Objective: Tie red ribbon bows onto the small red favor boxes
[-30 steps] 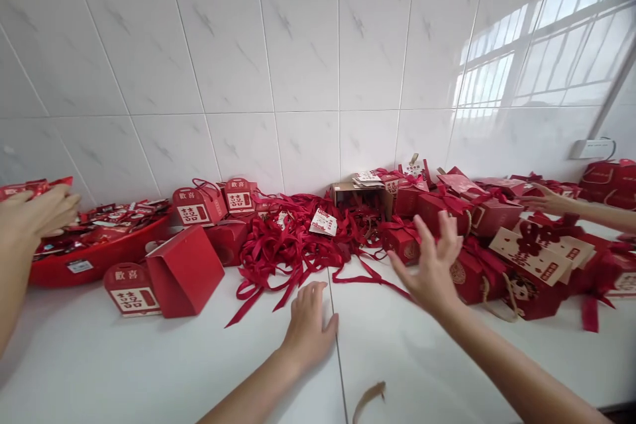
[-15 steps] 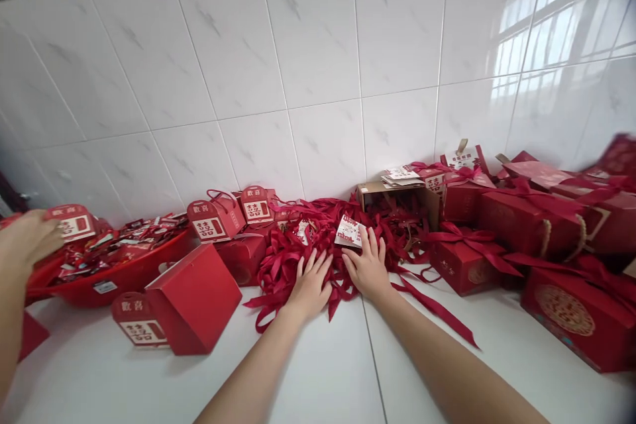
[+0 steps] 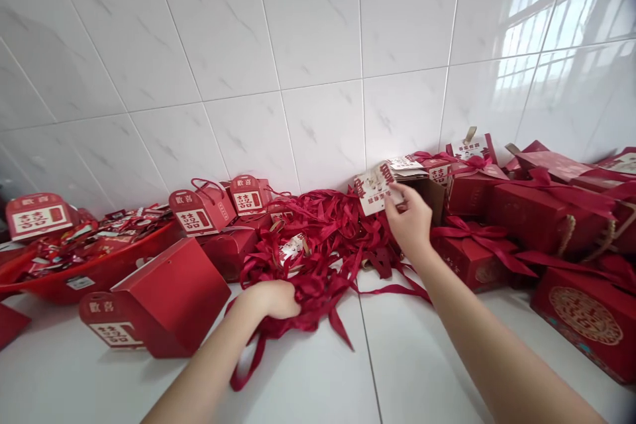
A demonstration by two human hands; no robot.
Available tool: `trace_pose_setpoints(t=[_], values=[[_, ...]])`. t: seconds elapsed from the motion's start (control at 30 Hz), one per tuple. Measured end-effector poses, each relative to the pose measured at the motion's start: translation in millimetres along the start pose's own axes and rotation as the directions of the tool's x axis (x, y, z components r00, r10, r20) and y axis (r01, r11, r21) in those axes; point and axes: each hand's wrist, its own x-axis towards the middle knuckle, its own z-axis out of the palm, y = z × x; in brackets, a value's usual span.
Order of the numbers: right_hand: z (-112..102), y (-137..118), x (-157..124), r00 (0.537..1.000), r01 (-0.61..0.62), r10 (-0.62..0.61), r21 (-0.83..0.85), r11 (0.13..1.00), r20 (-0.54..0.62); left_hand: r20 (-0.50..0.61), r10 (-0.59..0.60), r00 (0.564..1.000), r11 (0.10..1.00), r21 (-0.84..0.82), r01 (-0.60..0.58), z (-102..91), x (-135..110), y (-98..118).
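Card in right hand bears red lettering; boxes read 歡喜.

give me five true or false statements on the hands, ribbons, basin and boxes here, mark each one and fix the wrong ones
1. The right hand holds a printed card. True.
2. The red basin has small wrapped packets in it. True.
3. The left hand is inside the red basin. False: the left hand is at the tangle of red ribbons, its fingers hidden from view.
4. A box on the right of the picture bears a round gold emblem. True.
5. In the picture, the red basin is right of the red ribbons. False: the red basin is left of them.
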Motion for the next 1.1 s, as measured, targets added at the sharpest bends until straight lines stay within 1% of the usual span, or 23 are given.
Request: trace_pose_setpoints(t=[0.07, 0.1, 0.13, 0.17, 0.2, 0.23, 0.27, 0.37, 0.43, 0.5, 0.6, 0.67, 0.77, 0.87, 0.93, 1.0, 1.03, 1.07, 1.1], values=[[-18.7, -14.7, 17.6, 0.997, -0.035, 0.041, 0.080, 0.996, -0.072, 0.045, 0.005, 0.999, 1.000, -0.003, -0.005, -27.9, -18.9, -5.3], [-28.0, -23.5, 24.0, 0.994, -0.044, 0.056, 0.124, 0.991, -0.097, 0.011, 0.031, 0.999, 0.999, -0.038, -0.031, -40.9, -25.6, -6.2], [-36.9, -33.2, 28.7, 0.991, -0.047, 0.068, 0.175, 0.983, -0.113, -0.121, 0.080, 0.989, 0.989, -0.113, -0.094, -51.8, -28.9, -5.9], [-45.3, -43.4, 31.8, 0.990, -0.046, 0.075, 0.227, 0.973, -0.121, -0.261, 0.090, 0.961, 0.978, -0.161, -0.136, -59.4, -28.1, -4.8], [-52.9, -53.9, 33.4, 0.989, -0.038, 0.077, 0.274, 0.961, -0.130, -0.390, 0.074, 0.918, 0.970, -0.186, -0.157, -63.0, -23.0, -3.4], [-59.7, -64.3, 33.7, 0.987, -0.026, 0.073, 0.312, 0.950, -0.142, -0.481, 0.047, 0.876, 0.967, -0.198, -0.161, -62.4, -13.9, -2.2], [-65.5, -74.3, 32.9, 0.986, -0.009, 0.064, 0.338, 0.941, -0.151, -0.518, 0.013, 0.855, 0.967, -0.210, -0.142, -57.9, -1.8, -1.8], [-77.6, -98.9, 26.5, 0.990, 0.049, 0.002, 0.362, 0.931, -0.139, -0.486, -0.075, 0.871, 0.973, -0.225, -0.041, -30.1, 39.7, -7.4], [-81.8, -109.2, 22.0, 0.994, 0.077, -0.042, 0.353, 0.932, -0.105, -0.456, -0.140, 0.879, 0.972, -0.234, 0.034, -10.2, 60.2, -15.7], [-83.9, -115.2, 19.1, 0.993, 0.099, -0.072, 0.349, 0.932, -0.090, -0.425, -0.186, 0.886, 0.965, -0.248, 0.083, 3.5, 70.1, -24.2], [-85.3, -119.2, 17.4, 0.991, 0.126, -0.099, 0.349, 0.929, -0.094, -0.406, -0.215, 0.888, 0.956, -0.274, 0.106, 9.7, 70.9, -31.1], [-86.2, -121.1, 16.4, 0.991, 0.127, -0.104, 0.334, 0.934, -0.084, -0.417, -0.220, 0.882, 0.951, -0.292, 0.100, 7.0, 68.4, -30.4], [-88.9, -126.2, 13.7, 0.994, 0.109, -0.101, 0.290, 0.951, -0.043, -0.433, -0.222, 0.873, 0.941, -0.330, 0.076, -3.5, 64.3, -25.9], [-93.2, -133.5, 10.0, 0.994, 0.108, -0.111, 0.331, 0.938, -0.008, -0.474, -0.237, 0.848, 0.925, -0.377, 0.047, -23.2, 53.7, -22.9], [-96.1, -137.2, 7.8, 0.994, 0.103, -0.110, 0.388, 0.916, -0.006, -0.526, -0.235, 0.817, 0.916, -0.400, 0.006, -41.8, 36.8, -21.4], [-98.5, -138.7, 6.3, 0.996, 0.081, -0.090, 0.404, 0.911, 0.004, -0.601, -0.201, 0.774, 0.896, -0.431, -0.102, -61.5, 10.3, -17.8], [-99.4, -138.6, 5.8, 0.997, 0.064, -0.075, 0.398, 0.915, 0.014, -0.644, -0.169, 0.747, 0.873, -0.448, -0.189, -70.4, -5.5, -14.9], [-100.0, -138.2, 5.4, 0.998, 0.048, -0.064, 0.395, 0.918, 0.028, -0.700, -0.122, 0.703, 0.802, -0.488, -0.346, -78.1, -21.8, -11.4], [-100.4, -137.6, 5.1, 0.997, 0.036, -0.058, 0.398, 0.917, 0.044, -0.725, -0.076, 0.685, 0.703, -0.526, -0.479, -84.1, -37.6, -7.4]])
